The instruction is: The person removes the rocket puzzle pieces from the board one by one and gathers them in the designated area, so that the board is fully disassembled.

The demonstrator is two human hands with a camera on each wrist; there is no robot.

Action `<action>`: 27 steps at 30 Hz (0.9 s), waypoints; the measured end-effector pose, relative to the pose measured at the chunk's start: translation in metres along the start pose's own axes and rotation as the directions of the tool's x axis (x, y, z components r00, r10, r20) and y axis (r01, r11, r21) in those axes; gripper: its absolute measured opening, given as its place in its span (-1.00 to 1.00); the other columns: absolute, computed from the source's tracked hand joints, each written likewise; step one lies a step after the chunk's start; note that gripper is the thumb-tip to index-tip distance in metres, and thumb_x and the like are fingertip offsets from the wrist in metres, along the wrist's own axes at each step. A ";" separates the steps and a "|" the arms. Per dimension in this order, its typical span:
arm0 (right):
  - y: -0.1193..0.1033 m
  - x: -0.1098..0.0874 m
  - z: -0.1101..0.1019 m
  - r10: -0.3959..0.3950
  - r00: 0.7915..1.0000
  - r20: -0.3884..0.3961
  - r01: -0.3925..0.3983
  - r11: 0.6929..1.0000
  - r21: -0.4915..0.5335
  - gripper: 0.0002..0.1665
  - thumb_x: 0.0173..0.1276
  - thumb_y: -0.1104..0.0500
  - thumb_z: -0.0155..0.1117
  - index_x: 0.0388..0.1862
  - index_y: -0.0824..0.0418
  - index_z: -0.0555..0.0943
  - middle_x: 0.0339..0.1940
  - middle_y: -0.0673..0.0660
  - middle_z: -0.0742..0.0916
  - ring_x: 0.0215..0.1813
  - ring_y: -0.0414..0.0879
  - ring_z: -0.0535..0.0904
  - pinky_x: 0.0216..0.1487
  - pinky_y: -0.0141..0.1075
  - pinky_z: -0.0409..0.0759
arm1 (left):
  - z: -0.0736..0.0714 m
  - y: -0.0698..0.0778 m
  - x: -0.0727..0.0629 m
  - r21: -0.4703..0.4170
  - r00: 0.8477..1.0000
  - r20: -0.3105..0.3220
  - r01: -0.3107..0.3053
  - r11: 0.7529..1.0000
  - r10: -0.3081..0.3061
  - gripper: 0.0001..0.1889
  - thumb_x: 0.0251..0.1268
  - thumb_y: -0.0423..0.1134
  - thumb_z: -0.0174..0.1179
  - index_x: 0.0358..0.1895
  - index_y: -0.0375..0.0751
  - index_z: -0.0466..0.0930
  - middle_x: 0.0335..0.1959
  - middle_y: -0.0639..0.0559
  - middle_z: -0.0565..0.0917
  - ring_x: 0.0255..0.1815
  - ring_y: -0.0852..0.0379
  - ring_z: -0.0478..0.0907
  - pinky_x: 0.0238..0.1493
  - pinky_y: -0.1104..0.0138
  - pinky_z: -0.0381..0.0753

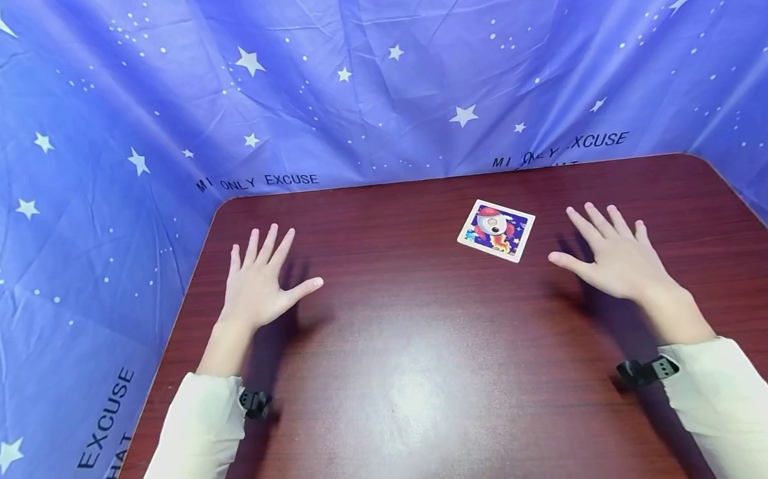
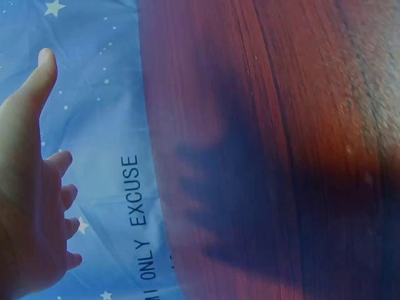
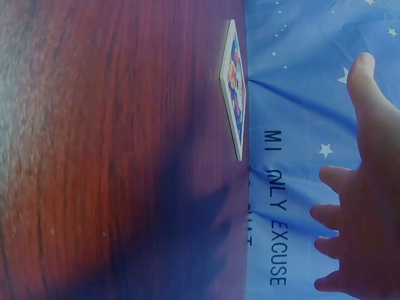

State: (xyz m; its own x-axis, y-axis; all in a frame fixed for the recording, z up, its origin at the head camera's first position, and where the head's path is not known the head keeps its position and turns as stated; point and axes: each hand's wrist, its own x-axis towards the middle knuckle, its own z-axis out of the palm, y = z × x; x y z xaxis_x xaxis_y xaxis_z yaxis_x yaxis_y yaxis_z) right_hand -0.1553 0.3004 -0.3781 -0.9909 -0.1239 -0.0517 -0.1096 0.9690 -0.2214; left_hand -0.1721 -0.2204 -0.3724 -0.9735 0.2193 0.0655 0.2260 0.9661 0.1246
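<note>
Rocket tile (image 1: pixel 495 231) nr R hand (image 1: pixel 619 258) (L hand (image 1: pixel 257 287) farther).

A loose, off-white cloth sleeve with soft creases (image 1: pixel 183 443) covers the forearm nearer the left edge of the dark red, wood-grained bench (image 1: pixel 377 323); a matching off-white cloth sleeve (image 1: pixel 734 392) covers the one nearer the right edge. Beyond the cuffs, the left hand (image 1: pixel 256 291) and right hand (image 1: pixel 622 258) are bare. A small, angular black wrist device (image 1: pixel 256 404) juts from the left cuff, and its black twin (image 1: pixel 634 372), with a dotted grey piece, from the right
</note>
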 end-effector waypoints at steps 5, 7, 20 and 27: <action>-0.003 0.004 0.001 -0.003 1.000 0.016 0.003 1.000 -0.001 0.08 0.31 -0.46 -0.07 0.57 0.14 -0.05 0.55 0.41 0.07 0.52 0.47 -0.13 0.32 0.49 -0.16 | 0.004 0.006 0.008 -0.015 1.000 0.019 -0.016 1.000 0.017 0.02 0.06 0.51 0.00 0.55 0.11 -0.09 0.60 -0.08 -0.05 0.61 -0.20 -0.25 0.52 -0.21 -0.27; -0.004 0.005 0.002 0.000 1.000 0.021 0.000 1.000 0.000 0.08 0.31 -0.47 -0.08 0.57 0.14 -0.05 0.55 0.40 0.08 0.52 0.46 -0.11 0.33 0.47 -0.13 | 0.007 0.009 0.012 -0.025 0.999 0.031 -0.022 0.999 0.023 0.03 0.06 0.51 0.00 0.55 0.12 -0.11 0.60 -0.07 -0.07 0.62 -0.18 -0.27 0.52 -0.21 -0.27; -0.015 0.015 0.011 -0.043 0.999 0.010 0.042 0.998 0.045 0.00 0.31 -0.35 0.08 0.43 0.35 0.21 0.42 0.51 0.31 0.45 0.41 0.16 0.38 0.28 0.17 | 0.015 0.027 0.051 -0.151 0.988 -0.027 -0.153 0.977 0.150 -0.08 0.12 0.36 0.12 0.50 0.01 0.10 0.56 -0.08 0.09 0.60 -0.13 -0.06 0.53 -0.11 -0.02; -0.023 0.028 0.019 -0.114 0.993 0.007 0.114 0.990 0.079 -0.20 0.33 -0.18 0.19 0.30 0.41 0.38 0.26 0.45 0.51 0.33 0.33 0.37 0.31 0.21 0.34 | 0.017 0.051 0.080 -0.216 0.964 -0.049 -0.266 0.939 0.261 -0.11 0.16 0.28 0.15 0.48 -0.10 0.13 0.54 -0.15 0.15 0.58 -0.10 0.04 0.54 0.01 0.06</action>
State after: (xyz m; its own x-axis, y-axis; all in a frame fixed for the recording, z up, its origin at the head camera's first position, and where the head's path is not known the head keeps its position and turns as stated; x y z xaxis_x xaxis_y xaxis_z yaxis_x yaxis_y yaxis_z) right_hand -0.1795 0.2709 -0.3927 -0.9713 -0.2354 -0.0328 -0.2149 0.9287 -0.3021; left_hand -0.2391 -0.1510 -0.3776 -0.8775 0.4574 0.1439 0.4788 0.8200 0.3137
